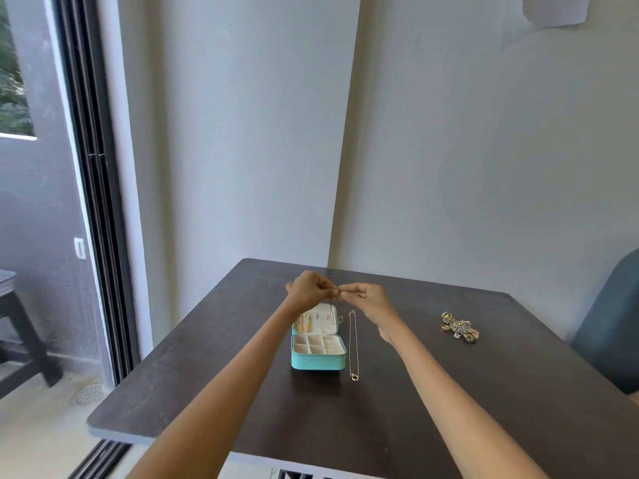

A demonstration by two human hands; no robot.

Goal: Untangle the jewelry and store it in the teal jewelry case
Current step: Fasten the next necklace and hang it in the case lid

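Teal jewelry case [318,354] is sitting open on the dark table [207,392], lid tipped back with gold pieces hanging inside it. A thin gold necklace [353,344] is lying stretched out just right of the case. Further right, a tangled jewelry pile [460,327] is waiting. Above the case's far edge, left hand [307,288] and right hand [366,299] are both pinching something tiny between curled fingertips, can't tell what.

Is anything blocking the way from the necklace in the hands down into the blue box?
Nothing visible does. Both hands pinch the necklace above the open teal case; its lid is up and compartments are uncovered.
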